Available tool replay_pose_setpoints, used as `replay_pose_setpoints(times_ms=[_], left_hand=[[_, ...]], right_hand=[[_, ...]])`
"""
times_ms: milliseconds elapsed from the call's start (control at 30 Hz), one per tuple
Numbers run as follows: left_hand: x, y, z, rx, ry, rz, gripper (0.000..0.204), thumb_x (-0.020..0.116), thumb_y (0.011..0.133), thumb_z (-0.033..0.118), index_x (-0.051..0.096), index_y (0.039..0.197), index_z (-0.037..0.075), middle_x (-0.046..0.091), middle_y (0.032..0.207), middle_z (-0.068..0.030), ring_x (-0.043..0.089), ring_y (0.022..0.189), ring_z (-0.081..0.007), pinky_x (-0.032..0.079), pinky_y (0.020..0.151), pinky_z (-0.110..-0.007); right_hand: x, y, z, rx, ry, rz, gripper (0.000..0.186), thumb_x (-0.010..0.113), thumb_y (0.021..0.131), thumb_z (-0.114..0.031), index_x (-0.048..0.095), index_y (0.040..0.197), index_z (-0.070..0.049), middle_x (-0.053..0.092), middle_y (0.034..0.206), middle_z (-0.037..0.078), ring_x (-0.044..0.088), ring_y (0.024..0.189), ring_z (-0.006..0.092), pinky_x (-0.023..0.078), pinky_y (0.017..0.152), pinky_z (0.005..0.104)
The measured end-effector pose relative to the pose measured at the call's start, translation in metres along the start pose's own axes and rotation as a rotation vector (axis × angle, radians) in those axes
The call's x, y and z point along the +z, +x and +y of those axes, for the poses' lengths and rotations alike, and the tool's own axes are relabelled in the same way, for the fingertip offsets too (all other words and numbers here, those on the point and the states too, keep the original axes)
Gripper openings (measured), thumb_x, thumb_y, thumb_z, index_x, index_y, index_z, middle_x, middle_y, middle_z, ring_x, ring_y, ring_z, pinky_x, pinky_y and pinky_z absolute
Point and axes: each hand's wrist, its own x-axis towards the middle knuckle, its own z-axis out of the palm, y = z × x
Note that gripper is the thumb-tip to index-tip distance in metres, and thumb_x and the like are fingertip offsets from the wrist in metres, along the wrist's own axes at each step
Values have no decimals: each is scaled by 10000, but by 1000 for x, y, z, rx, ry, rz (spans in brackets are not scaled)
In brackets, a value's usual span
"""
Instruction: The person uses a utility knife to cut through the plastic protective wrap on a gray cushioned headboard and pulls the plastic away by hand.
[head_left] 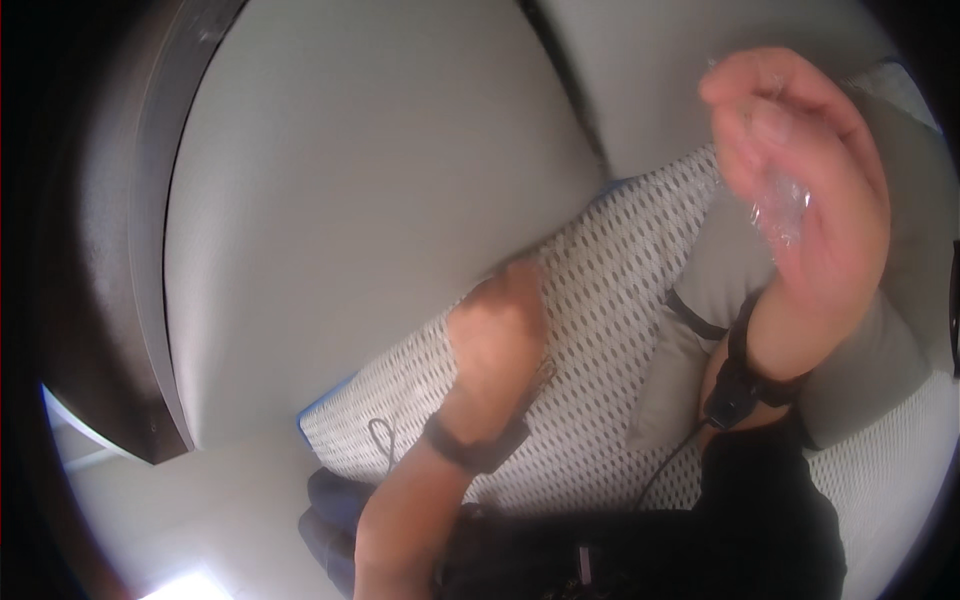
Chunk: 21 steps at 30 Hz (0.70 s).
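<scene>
My right hand (pixel 800 160) is raised at the upper right, its fingers curled in. Crumpled clear plastic film (pixel 783 208) shows in its palm, with shiny wrinkles catching the light. Lower down, near the middle, my left hand (pixel 497 325) is closed and blurred over the edge of a white, dark-dotted fabric cover (pixel 590 310). What its fingers hold, if anything, is hidden. Each wrist wears a dark strap; on the right one (pixel 735 395) sits a small black device with a cable.
Grey cushioned seating (pixel 380 170) fills the space ahead, split by a dark seam. Grey-beige cushions (pixel 860 370) lie beneath and beside my right arm. A dark curved panel edge (pixel 160 250) runs along the left. A thin looped cord (pixel 381 432) rests on the cover near my left forearm.
</scene>
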Motion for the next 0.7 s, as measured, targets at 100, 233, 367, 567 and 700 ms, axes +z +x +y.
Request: replay_pose_setpoints(times_ms=[100, 233, 367, 567, 700], left_hand=[[-39, -11, -8, -52, -137, 19, 62, 677, 924, 67, 702, 979, 58, 680, 734, -162, 667, 602, -323, 542, 574, -408], [-93, -25, -2, -259, -344, -54, 59, 706, 891, 46, 690, 941, 18, 672, 769, -174, 685, 673, -330, 538, 602, -371], [-129, -30, 4, -377, -488, -81, 85, 710, 885, 38, 701, 958, -3, 674, 809, -166, 666, 675, -295, 515, 606, -358], [-132, -21, 5, 20, -149, 252, 178, 718, 812, -2, 707, 989, 13, 600, 1111, -168, 598, 924, -304, 497, 713, -362], [-138, -27, 5, -28, -227, 196, 411, 712, 794, 37, 614, 1186, -41, 542, 1234, -202, 572, 1031, -312, 496, 767, -368]], right_hand=[[2, 0, -1, 42, -30, 64, 308, 544, 940, -131, 626, 1111, 112, 471, 720, -8, 402, 644, 66, 301, 576, 228], [17, 2, -1, 109, -74, -72, 256, 571, 933, -140, 682, 1047, 60, 550, 726, -16, 446, 642, 64, 331, 594, 207], [57, -1, 16, 276, -202, -386, 336, 688, 929, -282, 706, 1054, 29, 688, 860, 78, 621, 780, 147, 475, 685, 251], [125, -25, 52, 427, 226, -773, 437, 658, 982, -376, 683, 1093, 46, 723, 947, 142, 683, 876, 210, 538, 752, 332], [117, -22, 42, 549, 381, -743, 350, 638, 999, -314, 700, 1077, 22, 727, 937, 90, 670, 854, 147, 529, 733, 298]])
